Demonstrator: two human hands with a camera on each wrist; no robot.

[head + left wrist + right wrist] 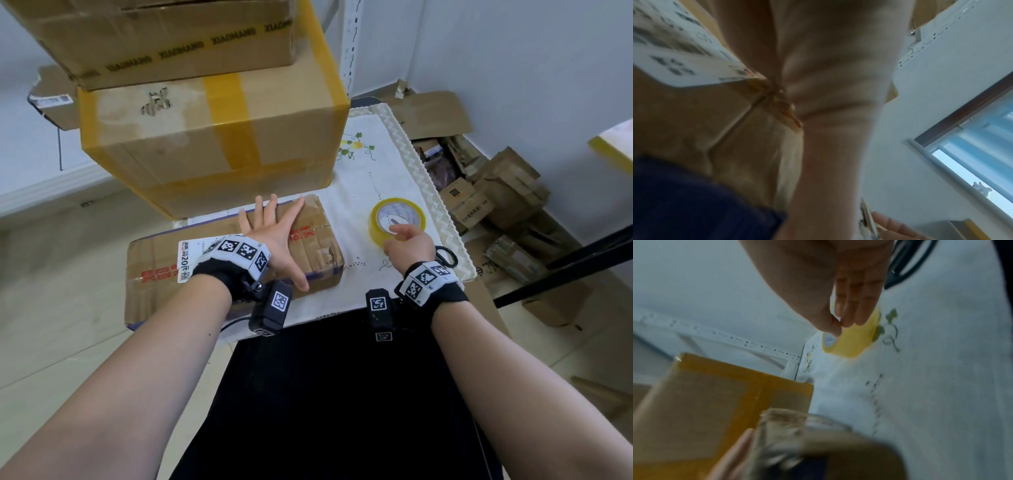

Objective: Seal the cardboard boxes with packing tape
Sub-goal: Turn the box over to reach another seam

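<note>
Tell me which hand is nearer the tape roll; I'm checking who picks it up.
Right. The right hand reaches over the tape roll's near edge, fingertips at its rim. The left hand lies flat on the small cardboard box, well to the roll's left.

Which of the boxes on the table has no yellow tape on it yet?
The flat box under the left hand, nearest the person; the two stacked boxes behind carry yellow tape.

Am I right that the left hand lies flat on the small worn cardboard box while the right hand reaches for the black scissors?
Not quite: the right hand reaches for the yellow roll of packing tape, as the head view shows. The left hand does lie flat on the small worn cardboard box.
</note>
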